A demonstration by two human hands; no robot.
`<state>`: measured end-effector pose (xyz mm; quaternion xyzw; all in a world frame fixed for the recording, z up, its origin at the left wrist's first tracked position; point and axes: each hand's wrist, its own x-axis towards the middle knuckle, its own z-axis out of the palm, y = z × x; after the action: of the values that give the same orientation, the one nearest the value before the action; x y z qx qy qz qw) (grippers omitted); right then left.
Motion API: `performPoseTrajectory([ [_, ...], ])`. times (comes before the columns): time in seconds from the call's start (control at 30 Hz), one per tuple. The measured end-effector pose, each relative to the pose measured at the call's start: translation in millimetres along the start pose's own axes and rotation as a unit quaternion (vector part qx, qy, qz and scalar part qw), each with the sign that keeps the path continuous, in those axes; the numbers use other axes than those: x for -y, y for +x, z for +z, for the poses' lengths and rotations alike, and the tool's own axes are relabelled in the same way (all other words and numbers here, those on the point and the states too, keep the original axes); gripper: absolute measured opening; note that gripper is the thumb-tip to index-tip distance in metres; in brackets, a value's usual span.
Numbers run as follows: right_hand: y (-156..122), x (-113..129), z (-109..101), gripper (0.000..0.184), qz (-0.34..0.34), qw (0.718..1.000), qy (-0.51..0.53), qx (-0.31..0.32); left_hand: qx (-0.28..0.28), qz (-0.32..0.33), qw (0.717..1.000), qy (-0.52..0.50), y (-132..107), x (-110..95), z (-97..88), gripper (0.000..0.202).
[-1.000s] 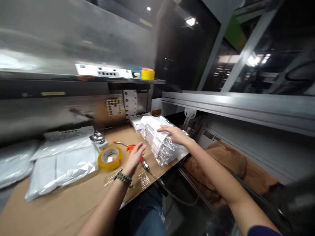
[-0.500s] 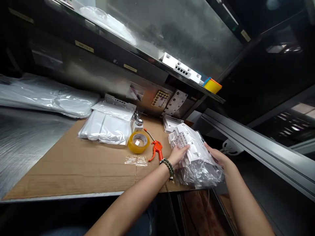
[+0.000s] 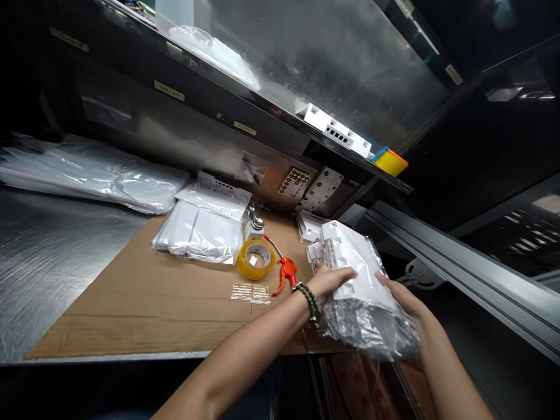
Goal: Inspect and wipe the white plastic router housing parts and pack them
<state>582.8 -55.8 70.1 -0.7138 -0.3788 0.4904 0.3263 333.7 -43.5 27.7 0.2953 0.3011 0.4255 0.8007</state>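
A stack of white plastic panels (image 3: 356, 256) with slots along one edge sits at the right end of the bench. Clear plastic bags (image 3: 371, 326) wrap or hang from its near end, crumpled over the bench's front edge. My left hand (image 3: 329, 282), with a beaded bracelet at the wrist, grips the stack's left side, thumb on top and fingers partly hidden. On the opposite side my right hand (image 3: 405, 297) holds the panels and the bag, its lower fingers out of sight. Left of the left hand lies an orange air blow gun (image 3: 286, 271).
A yellow tape roll (image 3: 256, 260) and a pump-top bottle (image 3: 254, 228) stand mid-bench. Bagged white panels (image 3: 203, 230) lie left on the cardboard sheet (image 3: 144, 309). Plastic bags (image 3: 96, 172) are piled far left. A shelf (image 3: 262, 102) overhangs the back; a metal rail (image 3: 464, 271) runs along the right.
The view has shifted slightly, moving the scene right. My hands have shifted the stack a little nearer, and the bag's loose end hangs further over the front edge.
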Motion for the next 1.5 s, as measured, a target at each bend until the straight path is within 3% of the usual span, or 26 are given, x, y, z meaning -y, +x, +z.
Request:
performPoseTrajectory([
  [0.1,-35,-3,24,0.050,-0.075,0.997,0.037,-0.002,0.039,0.019,0.996,0.072,-26,-18,-29.1,0.092],
  [0.17,-57,-13,50,0.054,-0.140,0.987,0.081,-0.004,0.064,0.049,0.988,0.130,-48,-41,-54.8,0.093],
  [0.23,-73,-30,85,0.056,-0.202,0.973,0.108,-0.006,0.085,0.094,0.973,0.193,-73,-73,-80.6,0.096],
  [0.33,-77,-65,153,0.052,-0.256,0.965,0.059,0.025,0.128,0.142,0.936,0.295,-116,-129,-108.0,0.101],
  [0.4,-71,-90,208,0.053,-0.255,0.965,0.015,0.065,0.169,0.196,0.842,0.473,-144,-162,-115.1,0.097],
  [0.47,-63,-110,267,0.058,-0.242,0.962,0.000,0.126,0.162,0.196,0.720,0.646,-166,-186,-115.9,0.093],
  [0.53,-59,-126,323,0.070,-0.225,0.950,-0.012,0.215,0.133,0.160,0.622,0.755,-180,-197,-115.9,0.093],
  [0.57,-59,-132,346,0.077,-0.216,0.941,-0.016,0.259,0.121,0.138,0.591,0.785,-184,-199,-117.2,0.092],
  [0.63,-63,-141,378,0.088,-0.198,0.919,-0.020,0.341,0.107,0.087,0.556,0.820,-187,-198,-123.0,0.088],
  [0.67,-68,-143,385,0.090,-0.188,0.905,-0.021,0.381,0.100,0.065,0.544,0.831,-188,-195,-127.1,0.085],
  [0.73,-81,-137,379,0.081,-0.148,0.863,-0.037,0.481,0.094,0.038,0.525,0.845,-189,-190,-135.2,0.082],
  [0.8,-103,-115,351,0.061,-0.129,0.806,-0.078,0.573,0.093,0.038,0.508,0.856,-191,-184,-140.1,0.084],
  [0.83,-117,-99,331,0.047,-0.154,0.789,-0.105,0.585,0.095,0.045,0.499,0.860,-193,-182,-140.6,0.086],
  [0.9,-146,-57,291,0.036,-0.340,0.780,-0.161,0.500,0.103,0.060,0.478,0.870,-198,-177,-138.4,0.086],
  [0.93,-158,-34,275,0.033,-0.433,0.799,-0.176,0.379,0.105,0.068,0.467,0.876,-201,-175,-136.2,0.085],
  [0.97,-166,-12,264,0.038,-0.506,0.788,-0.218,0.274,0.107,0.076,0.456,0.880,-203,-173,-133.9,0.081],
  [1.0,-170,8,258,0.051,-0.561,0.758,-0.272,0.191,0.108,0.079,0.448,0.884,-206,-171,-131.8,0.076],
  [1.03,-168,26,258,0.077,-0.588,0.725,-0.326,0.148,0.107,0.080,0.443,0.886,-208,-169,-130.2,0.072],
  [1.07,-163,40,264,0.100,-0.593,0.696,-0.381,0.136,0.105,0.082,0.442,0.887,-210,-167,-129.6,0.070],
  [1.13,-144,59,282,0.127,-0.568,0.651,-0.475,0.164,0.096,0.087,0.440,0.888,-214,-163,-131.9,0.071],
  [1.23,-125,70,308,0.129,-0.518,0.611,-0.565,0.201,0.051,0.104,0.436,0.893,-224,-163,-146.0,0.077],
  [1.3,-127,74,315,0.116,-0.509,0.592,-0.592,0.200,0.017,0.129,0.450,0.883,-234,-166,-161.6,0.085],
  [1.37,-138,76,315,0.100,-0.509,0.579,-0.605,0.200,-0.011,0.187,0.489,0.852,-250,-170,-179.4,0.100],
  [1.43,-149,77,313,0.094,-0.505,0.567,-0.620,0.200,-0.040,0.257,0.541,0.800,-270,-171,-196.5,0.113],
  [1.5,-155,77,312,0.104,-0.498,0.552,-0.638,0.202,-0.093,0.310,0.606,0.727,-291,-164,-212.8,0.113],
])
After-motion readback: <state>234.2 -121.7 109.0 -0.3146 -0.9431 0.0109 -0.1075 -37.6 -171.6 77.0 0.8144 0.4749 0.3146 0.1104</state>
